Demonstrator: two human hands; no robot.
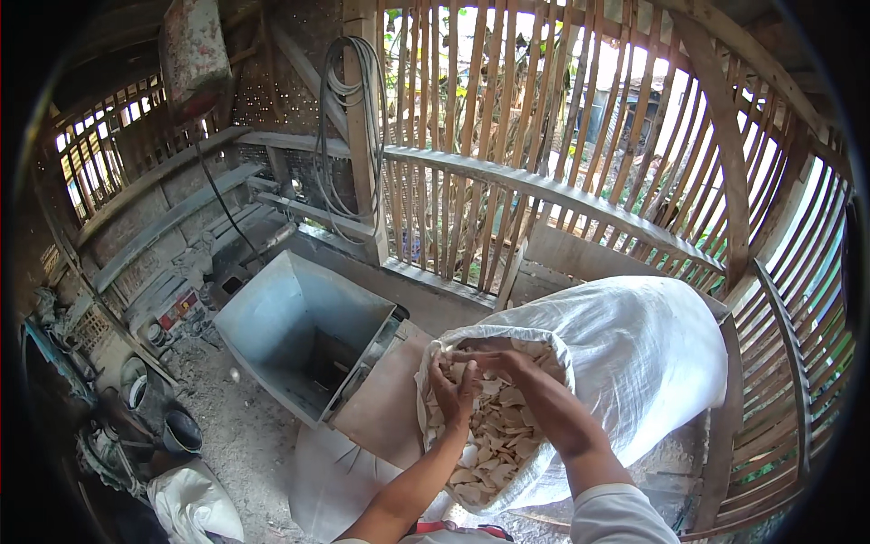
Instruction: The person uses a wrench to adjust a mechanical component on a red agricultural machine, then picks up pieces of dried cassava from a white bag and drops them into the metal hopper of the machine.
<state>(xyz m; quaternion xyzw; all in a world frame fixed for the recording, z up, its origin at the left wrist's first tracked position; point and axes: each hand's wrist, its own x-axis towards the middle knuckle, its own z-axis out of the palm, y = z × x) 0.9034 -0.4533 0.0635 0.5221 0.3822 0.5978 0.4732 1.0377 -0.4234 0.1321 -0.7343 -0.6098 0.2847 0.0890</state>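
A large white woven sack (pixel 634 340) lies on its side with its mouth toward me. Flat, pale, dried chips (pixel 494 444) fill the mouth. My left hand (pixel 453 385) is at the left part of the opening, thumb raised apart from its curved fingers; I see nothing clearly gripped in it. My right hand (pixel 498 359) reaches across the far part of the opening, over the chips and close to the left hand. Its fingers are in shadow and partly hidden, so their grip is unclear.
Left of the sack stands a grey metal hopper (pixel 308 304), with a flat board (pixel 381 390) between them. A bucket (pixel 182 432) and a white bag (pixel 195 503) are at lower left. A coiled hose (pixel 349 91) hangs on a post. Wooden slats (pixel 471 136) form the far wall.
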